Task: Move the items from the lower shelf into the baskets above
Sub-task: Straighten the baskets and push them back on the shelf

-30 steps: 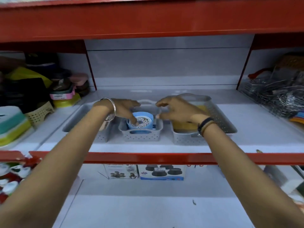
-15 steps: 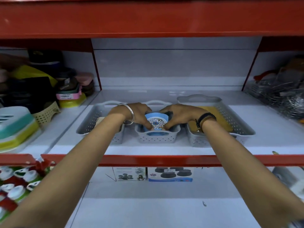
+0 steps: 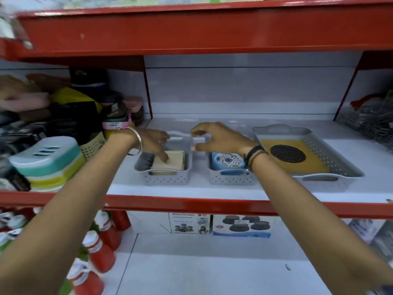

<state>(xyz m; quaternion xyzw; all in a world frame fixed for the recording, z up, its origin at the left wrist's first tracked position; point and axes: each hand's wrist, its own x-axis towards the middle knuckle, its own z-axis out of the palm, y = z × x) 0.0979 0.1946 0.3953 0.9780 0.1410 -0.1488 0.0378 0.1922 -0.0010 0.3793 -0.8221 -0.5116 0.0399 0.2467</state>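
Three grey perforated baskets stand in a row on the middle shelf. The left basket (image 3: 165, 177) holds a beige square item (image 3: 172, 163), and the fingertips of my left hand (image 3: 154, 143) rest on it. The middle basket (image 3: 231, 177) holds a round blue and white item (image 3: 228, 163). My right hand (image 3: 219, 138) hovers above and behind that basket, fingers curled apart, holding nothing. The wide right basket (image 3: 331, 154) holds a yellow mat with a black round mesh piece (image 3: 287, 153) on it. Two boxes (image 3: 190, 223) (image 3: 241, 226) stand on the lower shelf.
Red shelf rails (image 3: 191, 206) frame each level. Stacked soap cases (image 3: 46, 165) and dark containers crowd the left bay. Wire racks (image 3: 370, 122) fill the right bay. Red bottles with white caps (image 3: 100, 250) stand at the lower left.
Both hands left the blue round item in the middle basket. My left hand moved to the beige item in the left basket; my right hand lifted. The view shifted, and the left basket sits farther from the middle one.
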